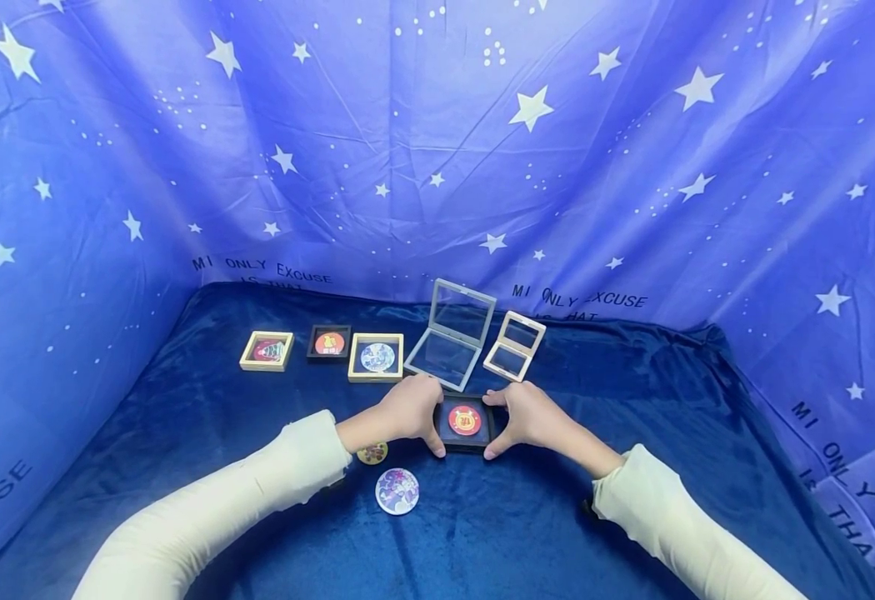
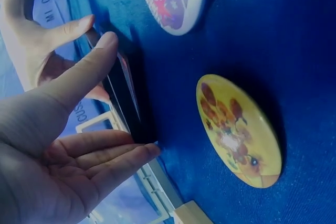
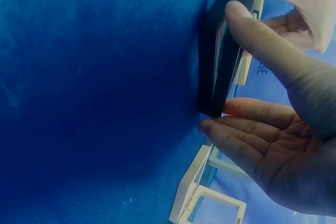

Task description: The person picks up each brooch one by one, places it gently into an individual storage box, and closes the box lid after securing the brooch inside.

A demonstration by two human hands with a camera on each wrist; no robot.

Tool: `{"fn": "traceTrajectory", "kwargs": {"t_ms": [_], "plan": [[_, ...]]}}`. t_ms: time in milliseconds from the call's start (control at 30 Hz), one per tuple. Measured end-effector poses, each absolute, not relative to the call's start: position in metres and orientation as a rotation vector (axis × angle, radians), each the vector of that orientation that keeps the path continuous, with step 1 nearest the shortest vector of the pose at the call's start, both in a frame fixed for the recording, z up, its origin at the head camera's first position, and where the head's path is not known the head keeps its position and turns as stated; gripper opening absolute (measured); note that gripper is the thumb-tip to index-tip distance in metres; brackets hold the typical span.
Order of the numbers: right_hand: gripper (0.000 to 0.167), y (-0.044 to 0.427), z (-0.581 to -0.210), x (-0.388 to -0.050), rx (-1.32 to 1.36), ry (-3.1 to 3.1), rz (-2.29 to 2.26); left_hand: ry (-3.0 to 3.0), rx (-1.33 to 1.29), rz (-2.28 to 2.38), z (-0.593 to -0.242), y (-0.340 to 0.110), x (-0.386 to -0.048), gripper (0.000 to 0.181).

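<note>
A square black display frame (image 1: 464, 448) lies on the blue cloth, with a round red-and-gold badge (image 1: 465, 421) behind its clear window. My left hand (image 1: 411, 408) grips its left side, the thumb at the near corner and the fingers at the far one. On the opposite side my right hand (image 1: 531, 419) holds it the same way. Seen edge-on in the right wrist view, the frame's two black halves (image 3: 223, 66) lean together with a narrow gap between them. Beside my left wrist lies a yellow badge with flowers (image 2: 239, 132), partly covered in the head view.
Nearer me lies a purple-and-white badge (image 1: 397, 491). Behind the hands stand an unfolded grey frame (image 1: 475, 343) and a smaller unfolded cream frame (image 1: 514, 346). Leftward are a cream frame (image 1: 352, 358), a black frame (image 1: 312, 343) and another cream frame (image 1: 242, 363), each holding a picture piece.
</note>
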State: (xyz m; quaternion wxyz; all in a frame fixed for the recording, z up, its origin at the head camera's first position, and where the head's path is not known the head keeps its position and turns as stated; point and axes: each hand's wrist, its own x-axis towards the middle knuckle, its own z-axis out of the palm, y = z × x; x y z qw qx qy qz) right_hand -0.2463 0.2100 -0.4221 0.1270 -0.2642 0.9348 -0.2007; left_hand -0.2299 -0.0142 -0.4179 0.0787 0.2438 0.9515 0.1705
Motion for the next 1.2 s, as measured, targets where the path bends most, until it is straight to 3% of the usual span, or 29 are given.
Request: {"fn": "traceTrajectory", "kwargs": {"t_ms": [1200], "plan": [[0.087, 0.202, -0.427, -0.235, -0.723, 2.839, -0.45, 2.922, 0.7, 0.408, -0.425, -0.006, -0.223, 0.05]]}}
